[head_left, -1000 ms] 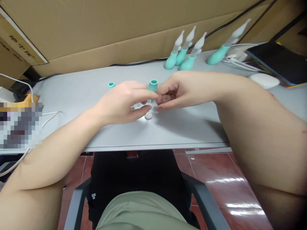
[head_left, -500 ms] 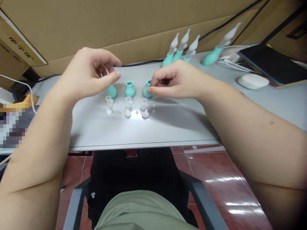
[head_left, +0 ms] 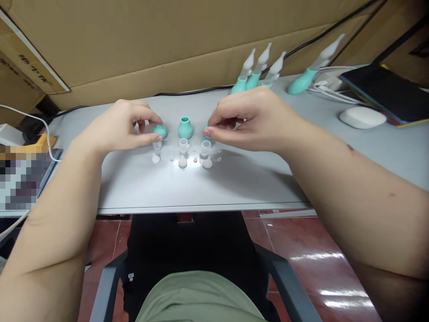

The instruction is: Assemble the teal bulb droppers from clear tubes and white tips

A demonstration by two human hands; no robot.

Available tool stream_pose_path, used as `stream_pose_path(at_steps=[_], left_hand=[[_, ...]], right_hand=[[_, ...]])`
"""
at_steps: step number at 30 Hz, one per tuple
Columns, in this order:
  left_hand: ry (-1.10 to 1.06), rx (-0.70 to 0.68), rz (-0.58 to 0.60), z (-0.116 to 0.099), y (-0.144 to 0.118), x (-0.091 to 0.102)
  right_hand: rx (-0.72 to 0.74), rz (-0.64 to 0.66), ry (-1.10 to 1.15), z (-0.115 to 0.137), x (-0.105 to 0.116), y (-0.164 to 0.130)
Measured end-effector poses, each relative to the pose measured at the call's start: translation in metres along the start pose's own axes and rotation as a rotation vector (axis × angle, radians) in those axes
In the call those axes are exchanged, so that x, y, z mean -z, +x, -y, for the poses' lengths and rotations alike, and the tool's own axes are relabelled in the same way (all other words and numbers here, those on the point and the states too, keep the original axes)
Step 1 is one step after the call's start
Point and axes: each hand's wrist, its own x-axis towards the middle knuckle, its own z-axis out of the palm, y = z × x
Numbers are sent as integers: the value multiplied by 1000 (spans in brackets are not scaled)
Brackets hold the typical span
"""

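Observation:
Three small teal squeeze bulbs stand in a row on the grey desk. My left hand (head_left: 130,125) has thumb and index finger at the sides of the left bulb (head_left: 161,131). The middle bulb (head_left: 185,128) stands upright with its open neck up, untouched. My right hand (head_left: 243,118) pinches at the right bulb (head_left: 208,136), which is mostly hidden behind the fingers. In front of the bulbs are clear plastic cups, among them a middle cup (head_left: 183,144) and a right cup (head_left: 205,146). White cone-shaped tips (head_left: 182,161) and several tiny clear discs (head_left: 219,159) lie nearer me.
Several assembled teal nasal aspirators (head_left: 253,79) stand at the back, with another aspirator (head_left: 303,82) farther right. A white computer mouse (head_left: 362,117), cables and a black tablet-like panel (head_left: 385,89) lie at right. Cardboard (head_left: 150,44) walls the back. A yellow object (head_left: 43,142) sits at left.
My left hand has come down from above the left bulb to its sides. My right hand has closed in over the right bulb, covering more of it. The camera view has shifted slightly.

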Motion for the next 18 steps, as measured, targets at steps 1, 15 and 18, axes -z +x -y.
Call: stream_pose_path(at_steps=[1, 15, 18], left_hand=[[17, -6, -1, 0, 0, 0], [-35, 27, 102, 14, -1, -7], [-38, 41, 116, 10, -1, -4]], right_hand=[[5, -4, -5, 1, -1, 0], [30, 35, -124, 48, 0, 12], [24, 132, -195, 62, 3, 25]])
